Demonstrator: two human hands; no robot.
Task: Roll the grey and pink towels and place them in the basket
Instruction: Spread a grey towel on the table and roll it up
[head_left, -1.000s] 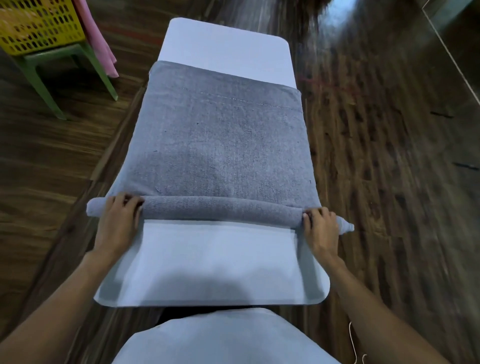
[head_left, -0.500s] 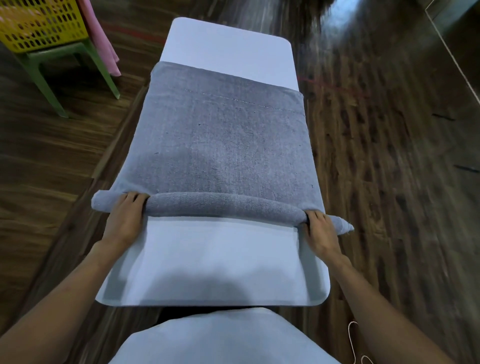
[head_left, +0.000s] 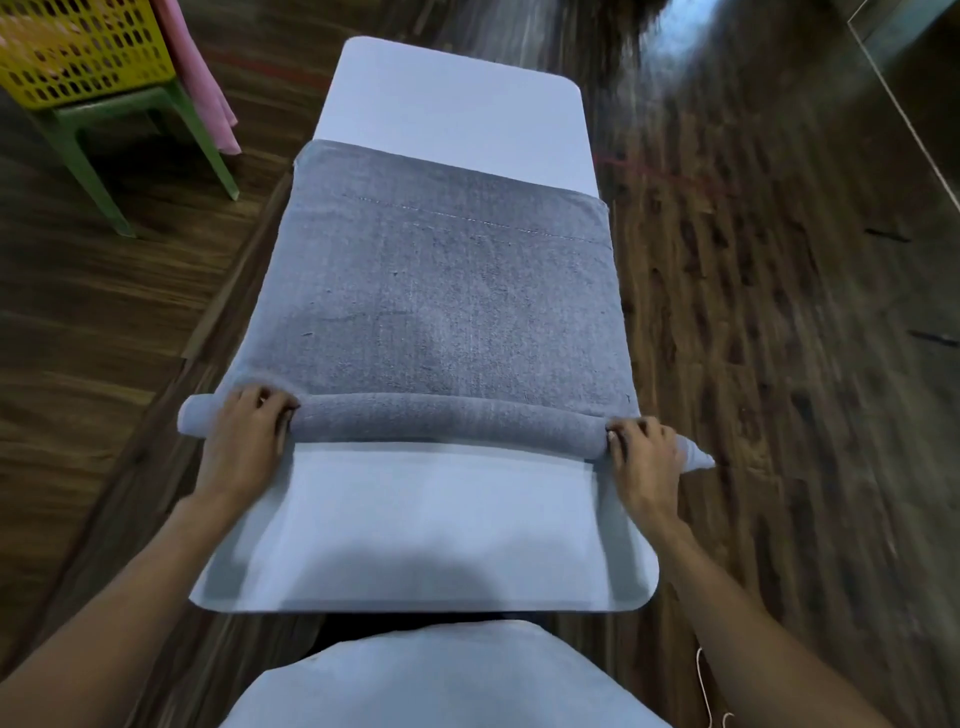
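Since the grey towel (head_left: 447, 291) is soft and floppy, lying flat on the counter (head_left: 452, 98) with its near edge rolled, keep both hands, left (head_left: 244, 441) and right (head_left: 644, 457), curled over the roll's ends so it stays even.

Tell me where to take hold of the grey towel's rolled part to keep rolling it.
Grip the roll near both ends from the near side, fingers curled over its top: it lies straight across the table, ends overhanging each edge.
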